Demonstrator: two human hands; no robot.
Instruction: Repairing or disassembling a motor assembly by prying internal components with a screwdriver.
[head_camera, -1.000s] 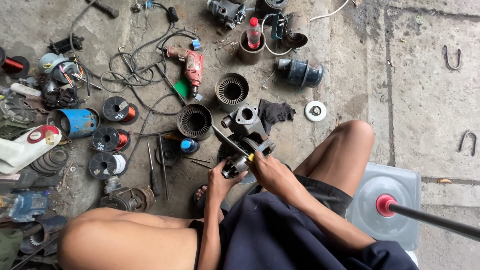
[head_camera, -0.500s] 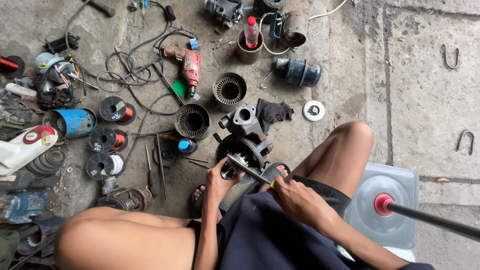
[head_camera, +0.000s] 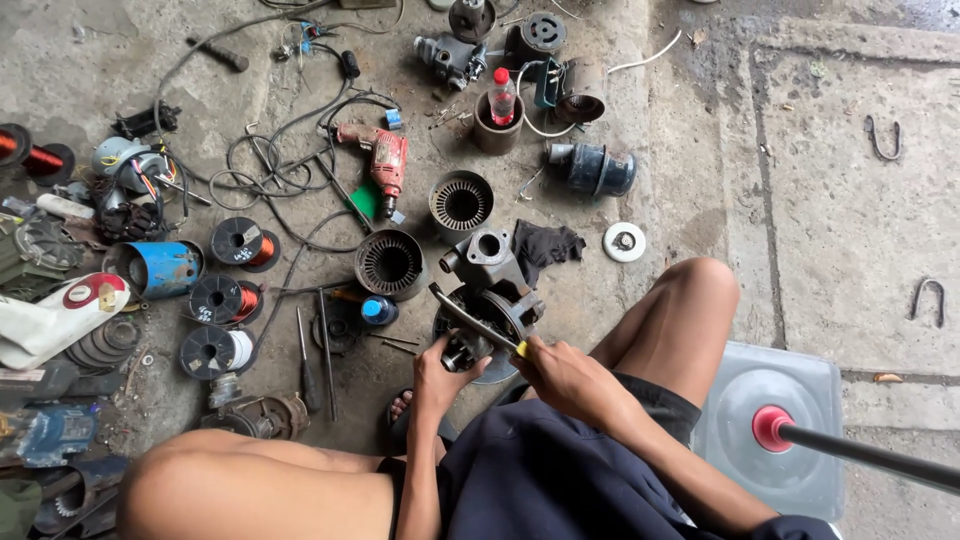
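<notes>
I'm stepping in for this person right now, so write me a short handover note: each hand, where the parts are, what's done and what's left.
Left hand: steadies the pump motor housing from below, on the floor between the knees.
Right hand: grips the yellow-handled screwdriver, its shaft angled up-left across the housing.
Nearby: two stator rings, a dark rag, a red drill.
Done: the motor is already in pieces, with parts spread around.
Left: the housing is still being worked with the screwdriver.

Grey pump housing on floor, screwdriver across it
</notes>
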